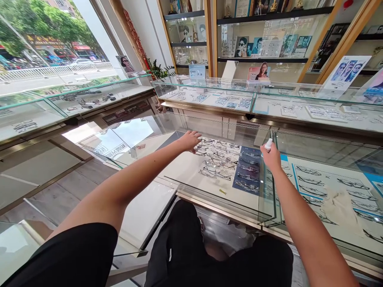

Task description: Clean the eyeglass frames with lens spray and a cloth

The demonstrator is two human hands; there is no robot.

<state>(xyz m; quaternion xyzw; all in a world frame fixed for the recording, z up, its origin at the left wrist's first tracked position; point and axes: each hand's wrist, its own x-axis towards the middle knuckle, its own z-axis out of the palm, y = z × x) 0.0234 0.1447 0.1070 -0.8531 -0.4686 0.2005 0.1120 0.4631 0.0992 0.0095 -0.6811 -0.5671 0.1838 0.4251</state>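
Observation:
My right hand (271, 157) is closed around a small white spray bottle (268, 144) above the glass case, near the joint between two panes. Farther left, my left hand (190, 141) reaches over the glass top (155, 167), fingers stretched out, holding nothing. Whether its fingertips touch the glass I cannot tell. Below it, inside the case, lie rows of eyeglasses (217, 159) on a white base. More frames rest on a dark blue display board (247, 169) under my right hand. A crumpled beige cloth (341, 207) lies on the right-hand section of the case.
Another glass display case (206, 95) with eyeglasses stands across from me, topped by picture cards (259, 73). To the left, a further case (86, 97) runs along the window. Shelves (263, 44) line the back wall. A drawer-like panel (146, 211) juts out at my left.

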